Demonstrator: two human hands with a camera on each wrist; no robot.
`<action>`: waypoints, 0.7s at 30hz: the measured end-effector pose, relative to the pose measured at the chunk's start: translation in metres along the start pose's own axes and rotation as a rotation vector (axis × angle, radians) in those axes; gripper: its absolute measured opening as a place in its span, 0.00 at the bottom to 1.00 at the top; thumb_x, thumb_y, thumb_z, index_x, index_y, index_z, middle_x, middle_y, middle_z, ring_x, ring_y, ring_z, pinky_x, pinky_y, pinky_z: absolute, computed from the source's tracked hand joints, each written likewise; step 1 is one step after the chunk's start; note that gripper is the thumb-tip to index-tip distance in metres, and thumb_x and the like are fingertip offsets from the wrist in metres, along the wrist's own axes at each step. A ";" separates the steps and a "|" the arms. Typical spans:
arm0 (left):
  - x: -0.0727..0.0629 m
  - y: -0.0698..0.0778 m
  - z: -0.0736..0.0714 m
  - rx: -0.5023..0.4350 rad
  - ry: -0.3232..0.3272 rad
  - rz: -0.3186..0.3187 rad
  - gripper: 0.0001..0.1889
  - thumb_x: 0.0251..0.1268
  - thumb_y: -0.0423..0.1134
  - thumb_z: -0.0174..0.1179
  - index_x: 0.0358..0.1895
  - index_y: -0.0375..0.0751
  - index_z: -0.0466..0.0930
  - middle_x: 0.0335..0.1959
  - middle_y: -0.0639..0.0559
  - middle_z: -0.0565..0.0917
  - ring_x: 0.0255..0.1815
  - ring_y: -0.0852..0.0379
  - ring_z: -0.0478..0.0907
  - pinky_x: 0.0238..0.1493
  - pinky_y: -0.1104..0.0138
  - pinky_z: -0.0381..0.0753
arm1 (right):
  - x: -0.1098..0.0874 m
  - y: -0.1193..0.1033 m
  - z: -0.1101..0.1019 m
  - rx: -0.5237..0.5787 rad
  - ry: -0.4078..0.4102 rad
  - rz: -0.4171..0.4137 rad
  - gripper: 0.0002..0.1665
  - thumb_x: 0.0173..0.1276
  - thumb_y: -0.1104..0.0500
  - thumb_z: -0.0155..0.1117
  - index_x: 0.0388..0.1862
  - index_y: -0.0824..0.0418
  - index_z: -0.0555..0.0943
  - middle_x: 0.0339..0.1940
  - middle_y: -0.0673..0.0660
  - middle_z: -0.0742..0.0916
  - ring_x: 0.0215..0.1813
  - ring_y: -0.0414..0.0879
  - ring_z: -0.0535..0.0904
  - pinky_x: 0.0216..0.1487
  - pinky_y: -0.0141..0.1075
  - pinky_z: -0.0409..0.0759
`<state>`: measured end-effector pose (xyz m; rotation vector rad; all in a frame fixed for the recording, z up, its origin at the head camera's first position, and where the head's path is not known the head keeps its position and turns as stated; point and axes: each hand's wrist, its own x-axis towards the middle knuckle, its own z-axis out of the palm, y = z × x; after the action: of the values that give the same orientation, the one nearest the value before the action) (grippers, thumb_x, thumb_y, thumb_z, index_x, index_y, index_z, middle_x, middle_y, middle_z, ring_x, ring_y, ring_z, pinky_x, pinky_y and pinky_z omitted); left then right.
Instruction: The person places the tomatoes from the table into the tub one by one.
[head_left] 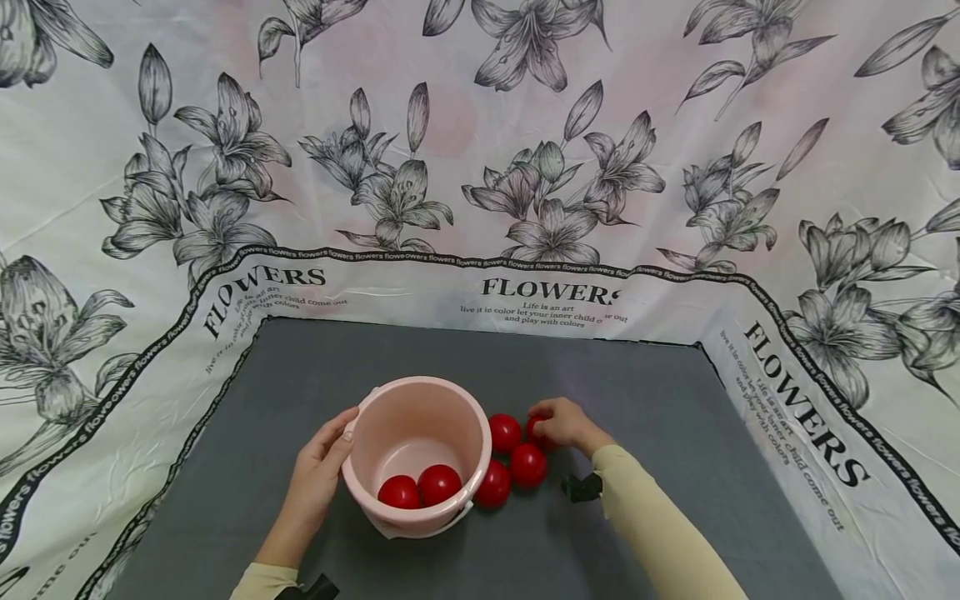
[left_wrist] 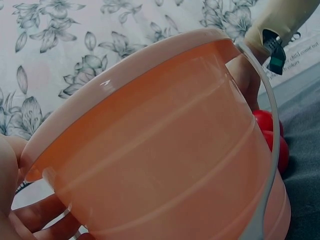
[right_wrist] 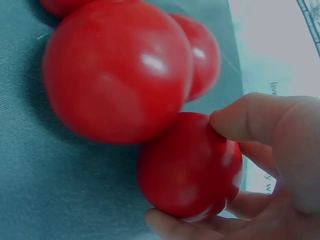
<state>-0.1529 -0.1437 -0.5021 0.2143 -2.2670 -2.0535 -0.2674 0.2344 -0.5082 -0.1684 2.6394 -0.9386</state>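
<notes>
A pale pink bucket (head_left: 417,421) stands tilted toward me on the grey table. Two glossy red balls, a left one (head_left: 399,492) and a right one (head_left: 439,484), lie inside it. My left hand (head_left: 315,477) grips the bucket's left rim, thumb on top and fingers against the outer wall. Right of the bucket, my right hand (head_left: 566,423) holds another red ball (right_wrist: 187,170) between thumb and fingers. Beside that ball sit three more: a rear one (head_left: 505,433), a middle one (head_left: 528,467) and one by the bucket wall (head_left: 492,486).
A dark grey cloth (head_left: 637,383) covers the tabletop. White floral fabric (head_left: 555,292) printed with flowers rises behind it and along both sides. The bucket's thin white handle (left_wrist: 270,170) hangs down its outside. Dark straps (head_left: 582,487) sit at the wrists.
</notes>
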 end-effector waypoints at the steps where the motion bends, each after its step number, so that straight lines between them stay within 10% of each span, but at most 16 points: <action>1: 0.000 0.000 0.000 -0.002 0.000 -0.003 0.22 0.80 0.41 0.52 0.72 0.43 0.72 0.54 0.78 0.78 0.53 0.79 0.76 0.52 0.82 0.79 | 0.000 -0.001 -0.002 -0.007 0.005 -0.004 0.22 0.62 0.66 0.64 0.56 0.66 0.85 0.51 0.64 0.88 0.41 0.49 0.82 0.40 0.39 0.83; 10: -0.001 0.003 0.000 -0.010 -0.013 -0.001 0.23 0.81 0.39 0.51 0.73 0.40 0.70 0.69 0.46 0.77 0.52 0.79 0.76 0.51 0.82 0.78 | 0.001 -0.006 -0.025 -0.083 0.048 -0.057 0.23 0.63 0.63 0.62 0.58 0.65 0.84 0.58 0.65 0.86 0.54 0.57 0.81 0.54 0.48 0.82; 21: 0.000 0.003 0.001 0.016 -0.001 -0.017 0.22 0.80 0.43 0.52 0.73 0.45 0.72 0.57 0.71 0.76 0.53 0.79 0.76 0.52 0.81 0.79 | -0.007 -0.049 -0.071 -0.128 0.063 -0.096 0.25 0.68 0.61 0.58 0.64 0.61 0.81 0.63 0.67 0.83 0.55 0.58 0.79 0.51 0.47 0.83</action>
<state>-0.1531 -0.1426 -0.4996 0.2345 -2.2906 -2.0443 -0.2855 0.2402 -0.4242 -0.3030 2.7725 -0.8161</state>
